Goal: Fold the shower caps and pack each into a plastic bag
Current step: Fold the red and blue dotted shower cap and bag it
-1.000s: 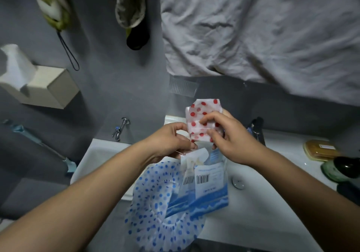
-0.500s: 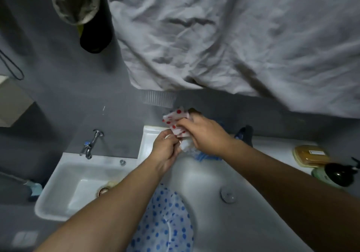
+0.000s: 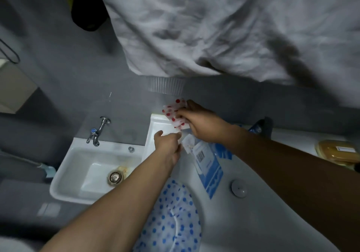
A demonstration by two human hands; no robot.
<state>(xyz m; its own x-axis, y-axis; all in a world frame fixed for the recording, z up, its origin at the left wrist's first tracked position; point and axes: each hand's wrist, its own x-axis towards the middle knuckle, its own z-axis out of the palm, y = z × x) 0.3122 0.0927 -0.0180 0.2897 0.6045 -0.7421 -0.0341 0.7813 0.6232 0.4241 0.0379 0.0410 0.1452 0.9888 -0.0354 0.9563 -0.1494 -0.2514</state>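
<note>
I am looking at one sink [image 3: 93, 173] on the left, with one tap [image 3: 98, 131] standing at its back edge. Just right of the sink, my left hand [image 3: 168, 144] is curling its fingers and pinching the white top flap of the plastic bag [image 3: 208, 164].

I am counting two shower caps. The red-dotted shower cap [image 3: 175, 113] is folded small, a white packet with red spots. My right hand [image 3: 202, 125] is pinching it and holding it up beyond the sink's right back corner. The blue-dotted shower cap [image 3: 175, 222] is lying spread out on the white surface [image 3: 253, 222], right of the sink's front and partly under my left forearm.

The plastic bag is clear with blue wavy print and a barcode, and it is lying on the surface right of the sink. More blue-printed plastic is showing beside my right forearm, so I cannot tell how many bags there are. Farthest right of the sink, one yellowish soap box [image 3: 339, 150] is sitting.
</note>
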